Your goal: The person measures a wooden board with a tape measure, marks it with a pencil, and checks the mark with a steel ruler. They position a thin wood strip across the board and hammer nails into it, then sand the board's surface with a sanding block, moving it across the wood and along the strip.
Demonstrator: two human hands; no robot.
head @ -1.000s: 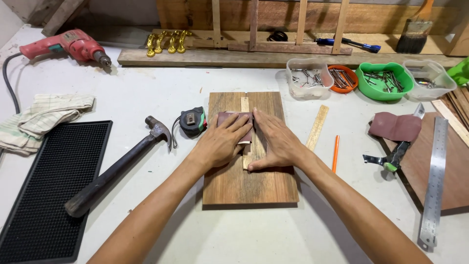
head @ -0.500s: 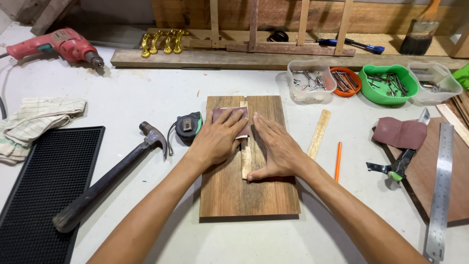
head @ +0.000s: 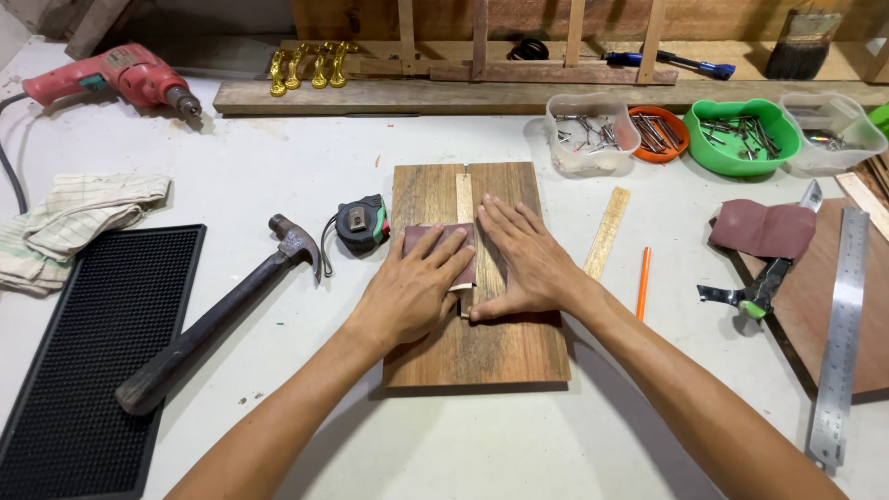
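Observation:
A brown wooden board [head: 482,352] lies flat on the white table in front of me, with a thin pale wood strip [head: 464,193] running along its middle. My left hand [head: 407,292] presses a dark reddish piece of sandpaper [head: 428,239] flat onto the board and strip. My right hand [head: 523,259] lies palm down on the board just right of the strip, fingers spread, holding the board and strip still. The lower part of the strip is hidden under my hands.
Left of the board lie a tape measure [head: 361,225], a claw hammer [head: 213,319], a black ribbed mat [head: 83,352], a cloth [head: 79,222] and a red drill [head: 116,79]. To the right: wooden ruler [head: 607,233], orange pencil [head: 643,282], sandpaper sheet [head: 764,228], steel ruler [head: 841,338], tubs of nails [head: 745,136].
My left hand with the sandpaper has slid a little toward me along the strip. My right hand stays flat on the board.

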